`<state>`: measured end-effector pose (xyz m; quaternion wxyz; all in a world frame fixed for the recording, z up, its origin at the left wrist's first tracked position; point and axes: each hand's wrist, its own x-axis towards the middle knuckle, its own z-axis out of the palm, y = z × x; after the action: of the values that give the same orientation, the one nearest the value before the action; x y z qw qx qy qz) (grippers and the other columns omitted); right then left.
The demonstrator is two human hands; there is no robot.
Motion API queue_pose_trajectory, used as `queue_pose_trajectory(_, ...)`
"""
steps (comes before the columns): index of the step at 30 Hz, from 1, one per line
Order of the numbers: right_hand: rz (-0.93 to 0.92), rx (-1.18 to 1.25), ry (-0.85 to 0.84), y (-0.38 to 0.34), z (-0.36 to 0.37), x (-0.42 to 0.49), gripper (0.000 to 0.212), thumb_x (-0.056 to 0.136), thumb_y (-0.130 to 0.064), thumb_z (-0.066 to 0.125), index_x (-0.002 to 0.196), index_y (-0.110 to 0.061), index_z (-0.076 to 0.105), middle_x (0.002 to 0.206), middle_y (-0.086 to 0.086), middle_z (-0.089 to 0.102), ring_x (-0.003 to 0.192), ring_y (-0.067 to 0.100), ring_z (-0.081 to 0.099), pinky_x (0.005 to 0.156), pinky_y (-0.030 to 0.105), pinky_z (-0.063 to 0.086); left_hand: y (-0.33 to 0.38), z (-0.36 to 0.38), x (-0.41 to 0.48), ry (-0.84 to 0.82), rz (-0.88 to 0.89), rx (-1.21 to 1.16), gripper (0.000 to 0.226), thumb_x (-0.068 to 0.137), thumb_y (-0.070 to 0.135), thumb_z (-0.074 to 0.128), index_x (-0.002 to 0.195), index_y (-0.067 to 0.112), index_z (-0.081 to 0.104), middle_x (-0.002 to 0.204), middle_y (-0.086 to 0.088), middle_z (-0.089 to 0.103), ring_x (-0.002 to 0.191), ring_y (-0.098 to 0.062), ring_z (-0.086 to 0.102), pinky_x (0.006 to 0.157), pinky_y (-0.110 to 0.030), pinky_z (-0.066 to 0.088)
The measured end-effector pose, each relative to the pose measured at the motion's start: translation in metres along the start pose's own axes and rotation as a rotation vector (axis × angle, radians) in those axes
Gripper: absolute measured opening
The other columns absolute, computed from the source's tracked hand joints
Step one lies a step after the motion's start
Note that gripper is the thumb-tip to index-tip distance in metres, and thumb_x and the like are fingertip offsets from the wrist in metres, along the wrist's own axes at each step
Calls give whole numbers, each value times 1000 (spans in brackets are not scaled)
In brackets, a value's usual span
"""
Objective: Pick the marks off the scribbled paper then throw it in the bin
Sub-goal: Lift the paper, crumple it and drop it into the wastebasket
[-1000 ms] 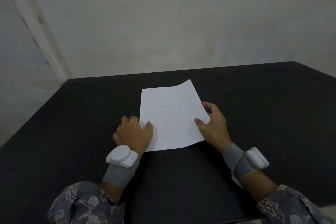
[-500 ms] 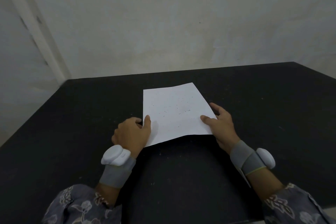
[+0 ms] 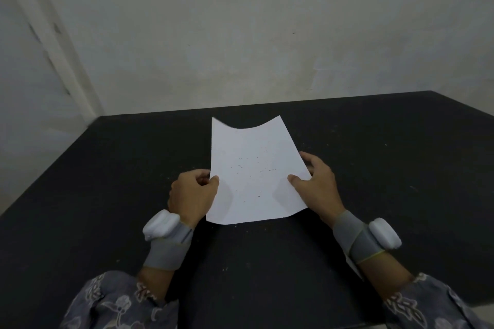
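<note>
- My left hand (image 3: 193, 196) grips the left edge of a white rectangular paper sheet (image 3: 254, 171), thumb on top near the edge, fingers curled under.
- My right hand (image 3: 316, 184) pinches the right edge of the same sheet, thumb lying on the paper's face, fingers spread behind it.
- The sheet is held between both hands, just above the black matte bench (image 3: 107, 195); its far edge sags in a curve, and the near edge is close to the bench, though I can't tell if it touches.
- Faint small dark marks (image 3: 254, 168) are scattered over the middle of the sheet, too tiny to read.
- Step in hand, as I judge it: steadying the sheet so the marks can be picked off.
- To do it well, I'd keep both grips light, w/ even tension so the thin paper doesn't crease or tear.
- I'd prob. lay it flat or hold it w/ one hand, freeing the other to pick at the marks.
- No bin is in view, so the throw-away step needs a look around first.
- The bench is wide and dark, w/ fine pale specks on it near the sheet's near edge.
- A plain off-white wall (image 3: 267, 35) stands behind the bench, w/ a pale vertical strip (image 3: 53, 43) at the left corner.
- Grey wrist straps w/ white pods (image 3: 161, 224) sit on both my wrists; patterned grey sleeves (image 3: 115, 302) show below.
</note>
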<state>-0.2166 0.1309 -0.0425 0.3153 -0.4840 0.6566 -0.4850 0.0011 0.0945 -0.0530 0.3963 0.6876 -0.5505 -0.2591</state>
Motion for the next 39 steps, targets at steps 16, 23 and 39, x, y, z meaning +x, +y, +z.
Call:
queue_pose_trajectory(16,35,-322,-13,-25,-8,18,29,82,-8,58,112,-9,61,112,11,63,101,25,59,83,28,45,9,-2,2,13,5,-16,28,91,13,54,63,10,58,59,-4,48,57,-16,44,56,-24,34)
queue_pose_trajectory(23,-59,-285,-57,-28,-2,4,36,85,0,46,117,-6,62,111,13,66,106,30,60,92,36,49,12,-6,-6,12,86,-113,20,91,12,61,108,10,71,90,2,65,89,-15,61,78,-23,43)
queue_pose_trajectory(39,-96,-294,-84,-34,-11,-4,38,88,-3,53,125,-10,56,123,8,59,111,24,57,91,30,45,20,-4,-21,108,159,-113,23,92,10,58,112,8,68,101,-6,69,86,-12,57,76,-22,41)
